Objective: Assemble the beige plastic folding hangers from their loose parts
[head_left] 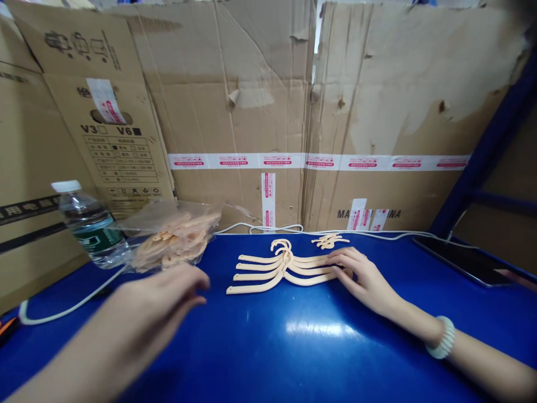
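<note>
Glossy blue tabletop [268, 358] across near part of scene; bright glare patch [323, 329] near middle, light source out of view. Far side walled with brown cardboard panels [201, 117], surface scuffed, torn in spots. White tape with red print [235, 161] running across panels; narrow bright gap [318, 28] at top between them. Left: cardboard with printed table and "V3", "V6" [117, 151]. Right: slanted blue frame post [486, 151], darker area beyond.
</note>
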{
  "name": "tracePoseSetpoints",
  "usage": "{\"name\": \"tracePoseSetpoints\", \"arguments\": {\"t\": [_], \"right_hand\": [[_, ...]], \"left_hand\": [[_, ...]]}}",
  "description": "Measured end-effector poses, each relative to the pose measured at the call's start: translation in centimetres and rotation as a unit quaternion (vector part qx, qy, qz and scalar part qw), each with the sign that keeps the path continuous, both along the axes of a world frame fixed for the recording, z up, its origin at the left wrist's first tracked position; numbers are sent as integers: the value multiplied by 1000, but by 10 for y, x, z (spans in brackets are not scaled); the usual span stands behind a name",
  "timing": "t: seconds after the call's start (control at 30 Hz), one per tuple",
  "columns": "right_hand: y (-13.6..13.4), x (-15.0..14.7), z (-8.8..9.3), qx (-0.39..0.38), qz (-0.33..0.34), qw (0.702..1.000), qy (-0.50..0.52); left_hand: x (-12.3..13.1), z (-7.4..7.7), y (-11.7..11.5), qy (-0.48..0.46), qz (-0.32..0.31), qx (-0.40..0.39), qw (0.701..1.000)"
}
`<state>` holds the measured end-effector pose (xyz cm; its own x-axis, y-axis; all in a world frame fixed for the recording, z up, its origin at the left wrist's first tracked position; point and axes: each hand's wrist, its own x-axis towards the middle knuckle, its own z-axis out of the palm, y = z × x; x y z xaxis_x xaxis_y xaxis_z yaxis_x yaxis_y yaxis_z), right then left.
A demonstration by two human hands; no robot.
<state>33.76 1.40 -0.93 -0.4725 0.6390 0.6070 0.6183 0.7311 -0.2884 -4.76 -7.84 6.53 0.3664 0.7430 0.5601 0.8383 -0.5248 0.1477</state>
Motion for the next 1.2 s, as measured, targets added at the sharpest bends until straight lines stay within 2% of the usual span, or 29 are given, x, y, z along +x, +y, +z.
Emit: {"name": "tracePoseSetpoints", "arguments": {"t": [0.03, 0.07, 0.1, 0.2, 0.3, 0.4, 0.63, 0.8, 1.03, 1.2], "right_hand": [[0, 1, -1, -8, 0, 1000, 4], [0, 1, -1, -16, 0, 1000, 6], [0, 2, -1, -22, -1, 1000, 6], [-2, 1, 0, -34, 2, 999, -12], [-4, -1, 3, -34, 13, 997, -69], [-3, -2, 3, -22, 5, 993, -116], [5, 4, -3, 12, -32, 992, -118], [16, 8, 3, 28, -61, 991, -117], [66, 7, 29, 10, -106, 974, -199], [90, -6, 36, -13, -97, 964, -249]], "left_hand": [[16, -7, 3, 35, -74, 10, 997], [30, -14, 8, 71, -110, 7, 991], [42, -22, 14, 96, -118, 27, 988], [65, -48, 31, 140, -106, 88, 981], [70, -68, 40, 138, -89, 51, 985], [65, -78, 40, 137, -74, 34, 987], [54, -86, 43, 150, -79, 16, 985], [55, -87, 42, 137, -93, 10, 986], [65, -78, 29, 92, -170, -25, 981], [65, -78, 23, 61, -192, -33, 979]]}}
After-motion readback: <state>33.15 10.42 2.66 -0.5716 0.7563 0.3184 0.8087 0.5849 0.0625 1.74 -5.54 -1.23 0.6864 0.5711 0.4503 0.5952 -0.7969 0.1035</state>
